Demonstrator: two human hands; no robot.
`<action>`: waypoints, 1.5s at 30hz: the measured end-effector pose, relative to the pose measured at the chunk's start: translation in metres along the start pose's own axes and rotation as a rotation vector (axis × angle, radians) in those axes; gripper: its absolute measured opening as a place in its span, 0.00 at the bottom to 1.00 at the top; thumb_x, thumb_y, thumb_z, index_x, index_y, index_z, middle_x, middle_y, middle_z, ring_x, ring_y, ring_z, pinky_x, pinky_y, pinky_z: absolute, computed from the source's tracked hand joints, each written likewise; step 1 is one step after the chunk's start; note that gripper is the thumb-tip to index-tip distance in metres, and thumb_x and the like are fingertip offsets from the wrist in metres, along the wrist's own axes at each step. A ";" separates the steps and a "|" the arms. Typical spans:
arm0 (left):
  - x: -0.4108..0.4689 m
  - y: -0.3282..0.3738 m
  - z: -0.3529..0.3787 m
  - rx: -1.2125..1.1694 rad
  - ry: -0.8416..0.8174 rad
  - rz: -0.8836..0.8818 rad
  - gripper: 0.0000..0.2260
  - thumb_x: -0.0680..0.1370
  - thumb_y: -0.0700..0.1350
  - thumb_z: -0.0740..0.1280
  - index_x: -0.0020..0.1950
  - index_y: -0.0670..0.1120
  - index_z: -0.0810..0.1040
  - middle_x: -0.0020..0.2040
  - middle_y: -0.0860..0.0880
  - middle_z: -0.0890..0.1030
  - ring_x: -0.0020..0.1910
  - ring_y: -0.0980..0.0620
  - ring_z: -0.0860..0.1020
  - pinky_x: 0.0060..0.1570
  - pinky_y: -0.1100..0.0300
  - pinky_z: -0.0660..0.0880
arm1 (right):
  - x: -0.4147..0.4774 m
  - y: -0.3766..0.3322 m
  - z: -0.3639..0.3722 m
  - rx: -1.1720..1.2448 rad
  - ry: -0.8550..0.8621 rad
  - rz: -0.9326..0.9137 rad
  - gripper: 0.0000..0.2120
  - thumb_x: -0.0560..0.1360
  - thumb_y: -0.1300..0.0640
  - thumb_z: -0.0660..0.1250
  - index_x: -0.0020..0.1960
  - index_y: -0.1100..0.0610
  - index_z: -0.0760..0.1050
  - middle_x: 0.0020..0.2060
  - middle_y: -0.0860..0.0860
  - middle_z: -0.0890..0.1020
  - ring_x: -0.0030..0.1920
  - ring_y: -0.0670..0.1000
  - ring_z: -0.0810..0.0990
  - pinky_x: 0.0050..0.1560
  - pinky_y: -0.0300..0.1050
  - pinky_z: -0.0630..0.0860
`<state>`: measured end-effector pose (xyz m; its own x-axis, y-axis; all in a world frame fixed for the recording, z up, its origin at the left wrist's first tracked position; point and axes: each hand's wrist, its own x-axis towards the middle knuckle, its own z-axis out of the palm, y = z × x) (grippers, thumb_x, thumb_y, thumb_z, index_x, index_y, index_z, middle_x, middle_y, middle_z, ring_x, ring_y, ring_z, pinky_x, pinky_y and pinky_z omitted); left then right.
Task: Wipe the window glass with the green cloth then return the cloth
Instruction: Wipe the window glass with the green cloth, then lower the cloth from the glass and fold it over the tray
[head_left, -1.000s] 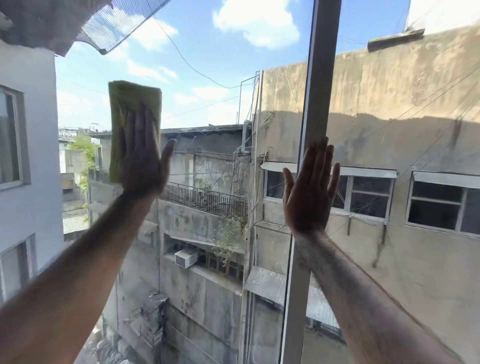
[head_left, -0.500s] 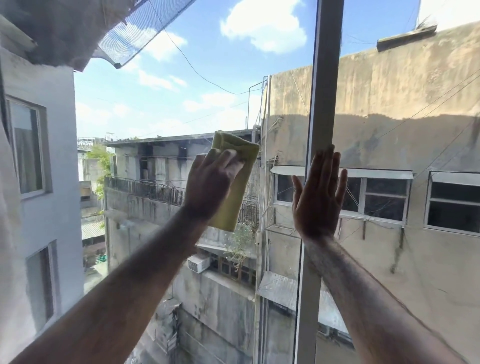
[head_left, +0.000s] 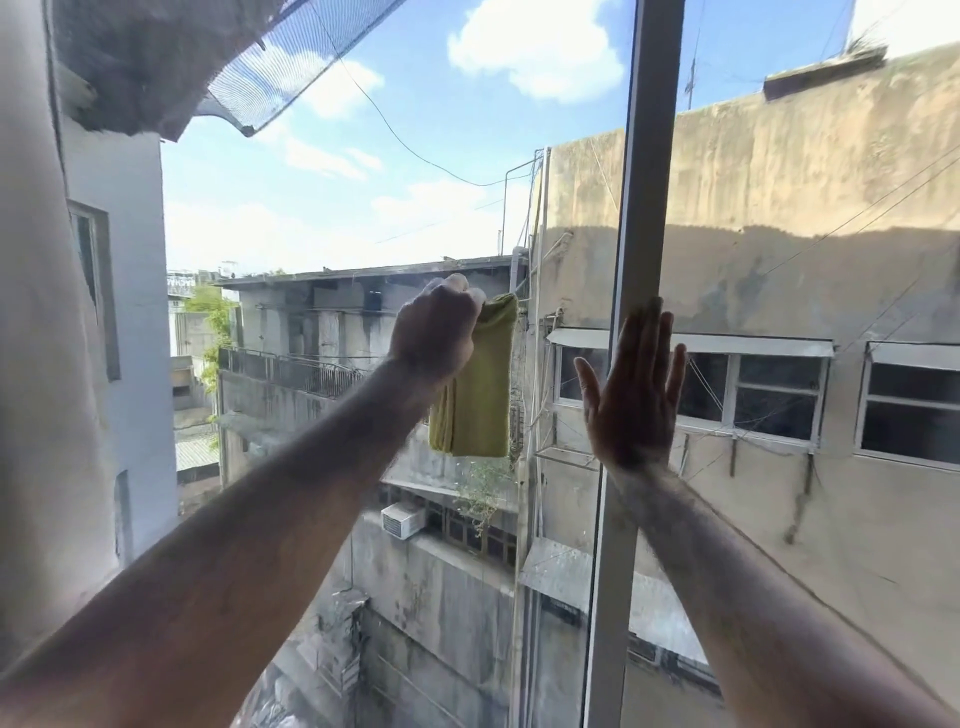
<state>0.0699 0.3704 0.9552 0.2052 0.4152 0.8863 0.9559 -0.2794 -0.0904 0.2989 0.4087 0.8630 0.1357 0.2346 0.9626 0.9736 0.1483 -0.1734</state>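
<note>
Seen from the head camera, a person reaches both bare arms up to a window pane (head_left: 363, 218) that looks out on weathered concrete buildings under a bright blue sky with scattered clouds. The left hand (head_left: 435, 332) is curled into a fist, its fingers (head_left: 460, 291) pressed together and pinching the top edge of a folded green cloth (head_left: 475, 395), which hangs straight down below the knuckles against the glass, just left of the upright window frame (head_left: 641, 218). The right hand (head_left: 631, 395) is raised flat with the back toward the camera, its fingers held close together and the thumb spread out to the left; it lies over the lower part of the frame, though whether the palm actually touches the glass or the frame cannot be told. The two hands are near each other, with the cloth between them. Beyond the glass, a wire (head_left: 415, 156) sags across the sky, a mesh awning (head_left: 291, 57) juts in at top left, and an air conditioner (head_left: 402, 521) sits on a ledge of the building below.
</note>
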 end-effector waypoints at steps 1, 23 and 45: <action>-0.001 -0.002 -0.004 -0.044 -0.029 -0.040 0.11 0.78 0.32 0.68 0.58 0.40 0.83 0.52 0.42 0.83 0.51 0.42 0.82 0.46 0.54 0.76 | 0.000 -0.002 -0.006 0.057 -0.013 0.008 0.40 0.86 0.38 0.55 0.86 0.62 0.47 0.87 0.60 0.50 0.87 0.59 0.50 0.86 0.63 0.50; -0.248 -0.047 -0.012 -1.562 -0.520 -1.216 0.11 0.84 0.48 0.65 0.59 0.43 0.81 0.49 0.42 0.87 0.44 0.44 0.88 0.42 0.47 0.87 | -0.144 -0.054 -0.060 1.422 -0.949 0.939 0.06 0.79 0.60 0.73 0.56 0.58 0.80 0.45 0.53 0.87 0.42 0.50 0.89 0.45 0.49 0.88; -0.893 0.081 0.057 -0.927 -1.025 -1.999 0.07 0.76 0.39 0.76 0.54 0.41 0.86 0.48 0.43 0.88 0.37 0.53 0.86 0.36 0.61 0.84 | -0.753 0.043 -0.099 0.479 -1.905 1.064 0.09 0.78 0.62 0.75 0.57 0.63 0.86 0.47 0.61 0.86 0.46 0.54 0.82 0.54 0.52 0.83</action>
<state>-0.0244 0.0264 0.1305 -0.1723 0.5786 -0.7972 -0.1813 0.7768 0.6031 0.2567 0.1430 0.1517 -0.1492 0.6893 -0.7089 0.5428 -0.5421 -0.6414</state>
